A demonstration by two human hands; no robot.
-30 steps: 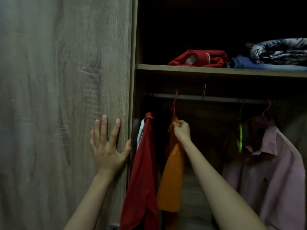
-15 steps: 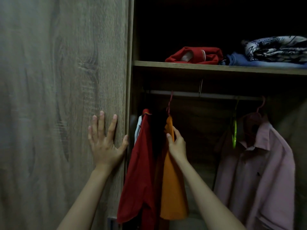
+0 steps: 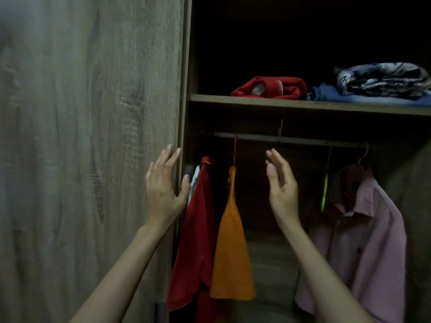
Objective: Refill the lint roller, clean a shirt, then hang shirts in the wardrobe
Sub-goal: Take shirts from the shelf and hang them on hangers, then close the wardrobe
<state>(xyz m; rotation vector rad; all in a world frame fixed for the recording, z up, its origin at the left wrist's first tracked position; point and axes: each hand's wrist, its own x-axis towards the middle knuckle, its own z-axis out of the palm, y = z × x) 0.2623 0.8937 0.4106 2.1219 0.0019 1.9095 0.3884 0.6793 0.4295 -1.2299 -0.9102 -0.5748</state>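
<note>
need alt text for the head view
A person's left hand is at the edge of the wardrobe door while the right hand hovers open and empty beside an orange shirt hanging on the rail, between a red shirt and a pink shirt.

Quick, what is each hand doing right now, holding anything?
Left hand: open, at the door edge, holding nothing.
Right hand: open, holding nothing, clear of the orange shirt.

At lower centre we see an orange shirt (image 3: 231, 252) hanging edge-on from the rail (image 3: 303, 139) of the open wardrobe (image 3: 185, 89), just right of a red shirt (image 3: 196, 241). A pink shirt (image 3: 363, 241) (collared, turned towards us) hangs well apart at lower right.
</note>
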